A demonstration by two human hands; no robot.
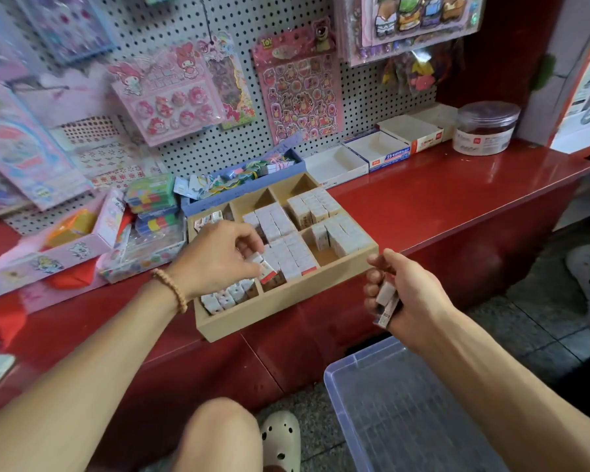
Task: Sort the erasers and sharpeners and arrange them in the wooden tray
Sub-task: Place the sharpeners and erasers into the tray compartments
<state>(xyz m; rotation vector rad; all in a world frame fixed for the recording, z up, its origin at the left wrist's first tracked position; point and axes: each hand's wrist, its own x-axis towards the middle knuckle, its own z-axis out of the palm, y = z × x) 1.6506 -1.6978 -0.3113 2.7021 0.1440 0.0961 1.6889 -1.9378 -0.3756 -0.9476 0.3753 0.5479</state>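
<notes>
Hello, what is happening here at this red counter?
A person is filling a wooden tray on the red counter with small boxed erasers. The left hand pinches one eraser over the tray's middle section. The right hand holds a few more erasers beside the tray.

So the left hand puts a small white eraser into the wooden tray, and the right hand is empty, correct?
Not quite. In the head view the right hand is not empty: it grips several small white erasers. The rest holds: the left hand pinches a small white eraser over the wooden tray.
</notes>
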